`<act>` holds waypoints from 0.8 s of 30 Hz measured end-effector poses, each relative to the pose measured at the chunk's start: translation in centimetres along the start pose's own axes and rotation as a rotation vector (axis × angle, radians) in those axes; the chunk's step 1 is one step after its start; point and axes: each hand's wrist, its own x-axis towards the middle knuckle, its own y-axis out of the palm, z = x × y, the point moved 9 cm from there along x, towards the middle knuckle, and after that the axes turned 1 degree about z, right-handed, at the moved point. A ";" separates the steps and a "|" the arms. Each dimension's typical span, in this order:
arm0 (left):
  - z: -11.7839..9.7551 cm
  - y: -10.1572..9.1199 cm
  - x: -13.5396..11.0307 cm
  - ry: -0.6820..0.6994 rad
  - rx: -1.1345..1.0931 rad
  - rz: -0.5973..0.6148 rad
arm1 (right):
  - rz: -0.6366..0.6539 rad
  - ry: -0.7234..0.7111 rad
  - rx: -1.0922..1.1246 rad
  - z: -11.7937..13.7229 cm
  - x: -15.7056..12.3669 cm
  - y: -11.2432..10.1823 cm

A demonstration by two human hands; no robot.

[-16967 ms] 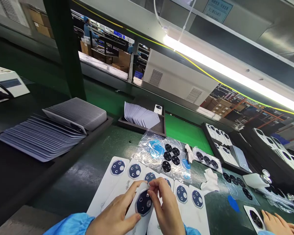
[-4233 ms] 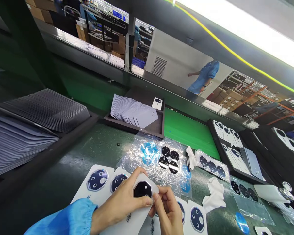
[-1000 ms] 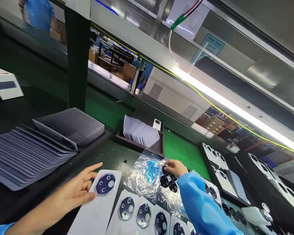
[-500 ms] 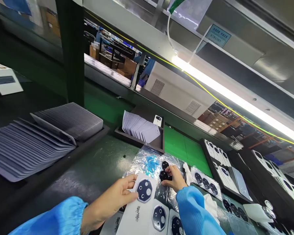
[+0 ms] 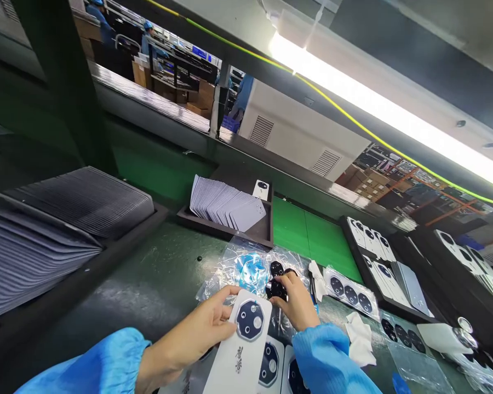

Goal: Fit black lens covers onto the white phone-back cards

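My left hand [image 5: 197,336] grips a white phone back cover [image 5: 242,345] by its upper left edge; the cover's dark octagonal camera ring faces up. My right hand [image 5: 298,301] pinches a black round lens piece [image 5: 276,288] at the clear plastic sheet [image 5: 240,271], where one or two other black lens pieces [image 5: 276,268] and a blue film lie. More white covers [image 5: 269,364] lie flat below the held one, partly hidden by my sleeves.
A dark tray of grey-white sheets [image 5: 225,205] stands behind the plastic. Large stacks of grey sheets [image 5: 57,219] fill the left. Trays of white covers [image 5: 378,251] sit at right, with bagged lens pieces [image 5: 351,287] and white wipes [image 5: 359,339].
The left hand has lifted a white cover from the left of the row and brought it toward the middle. The right hand has closed on a black lens piece at the plastic sheet.
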 end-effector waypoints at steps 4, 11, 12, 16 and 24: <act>0.0 -0.1 0.3 -0.024 0.008 -0.015 | 0.011 -0.001 0.023 -0.5 0.2 0.6; 0.3 -0.4 0.5 -0.011 -0.027 -0.034 | 0.011 -0.093 0.152 2.6 -0.5 -1.7; 0.4 -0.4 0.6 0.001 -0.040 -0.033 | 0.036 -0.108 0.207 3.5 -0.7 -2.1; 0.7 -0.5 1.0 0.057 -0.056 -0.033 | 0.302 0.049 0.672 6.0 -1.8 -1.1; -0.4 -1.4 0.5 0.190 0.052 -0.195 | 0.437 0.178 0.902 8.8 -3.8 0.8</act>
